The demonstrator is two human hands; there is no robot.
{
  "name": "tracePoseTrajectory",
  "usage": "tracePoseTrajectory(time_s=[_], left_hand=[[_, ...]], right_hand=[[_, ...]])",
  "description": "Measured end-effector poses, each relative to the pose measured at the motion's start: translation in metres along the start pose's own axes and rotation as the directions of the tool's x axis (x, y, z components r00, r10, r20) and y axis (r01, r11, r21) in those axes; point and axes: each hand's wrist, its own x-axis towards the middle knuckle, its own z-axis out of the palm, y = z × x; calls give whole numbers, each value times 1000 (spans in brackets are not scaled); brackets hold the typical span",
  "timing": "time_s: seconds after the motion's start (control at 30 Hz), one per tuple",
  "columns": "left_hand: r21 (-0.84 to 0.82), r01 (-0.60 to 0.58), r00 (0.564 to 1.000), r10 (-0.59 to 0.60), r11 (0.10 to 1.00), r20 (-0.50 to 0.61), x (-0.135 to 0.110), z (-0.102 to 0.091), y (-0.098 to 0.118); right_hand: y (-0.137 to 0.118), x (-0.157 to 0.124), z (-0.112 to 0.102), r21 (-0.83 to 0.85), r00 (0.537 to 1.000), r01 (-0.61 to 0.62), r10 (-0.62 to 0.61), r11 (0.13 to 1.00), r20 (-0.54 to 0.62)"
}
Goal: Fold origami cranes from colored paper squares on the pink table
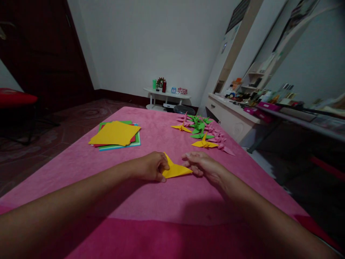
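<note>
A partly folded yellow origami paper (pixel 176 170) lies low over the pink cloth, one point rising at its left and a longer one reaching right. My left hand (pixel 153 166) pinches its left side between thumb and fingers, hiding that end. At the right tip is my right hand (pixel 206 166), its fingers loosely curved and apart; whether they touch the paper is unclear. Beyond it stand finished paper cranes: a yellow crane (pixel 205 144) in front, another yellow crane (pixel 182 128) farther back, and several green cranes (pixel 198 126) and pink cranes (pixel 219 137).
A stack of coloured paper squares (pixel 115 133), yellow on top, lies on the left of the pink-covered table (pixel 151 133). A white side table (pixel 167 94) stands by the far wall. At right is a cluttered dresser (pixel 231 115); at left, a red seat (pixel 16 98).
</note>
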Motion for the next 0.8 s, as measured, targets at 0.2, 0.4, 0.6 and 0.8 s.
tracePoseTrajectory(time_s=[0.2,0.4,0.6,0.8], left_hand=[[-347,235,954,-283,908,-96,5,26,-4],[-122,356,898,-375,927,-230,10,31,14],[-21,432,872,-423,902,-247,9,27,26],[63,473,858,-443,879,-260,9,26,33]], right_hand=[[3,3,-2,22,983,-102,97,995,158],[8,3,-10,-19,961,-143,144,990,235],[10,0,-16,-107,944,-192,213,976,250],[8,-6,-19,-141,946,-213,240,967,219]])
